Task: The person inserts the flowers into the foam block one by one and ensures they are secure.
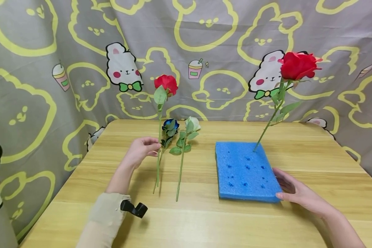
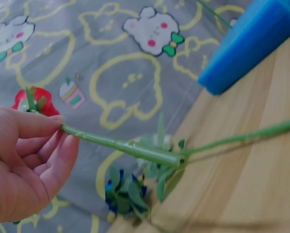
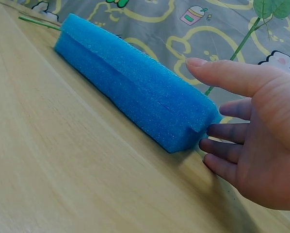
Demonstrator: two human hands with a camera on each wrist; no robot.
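In the head view my left hand [image 1: 144,150] pinches the green stem of a red artificial rose [image 1: 166,85], holding it upright above the table. The left wrist view shows thumb and fingertips on that stem [image 2: 113,144], its cut end pointing away from the hand. A blue foam block [image 1: 246,175] with several holes lies at the right. Another red rose [image 1: 299,66] stands tilted in its far part. My right hand [image 1: 300,194] is at the block's near right corner, fingers extended along its side; in the right wrist view the thumb [image 3: 222,73] is apart from the foam.
A blue rose [image 1: 170,126] and a white rose [image 1: 193,124] lie on the wooden table [image 1: 198,224] between the left hand and the block. Behind the table hangs a grey patterned curtain [image 1: 179,20]. A black camera mount [image 1: 134,208] sits on the left wrist.
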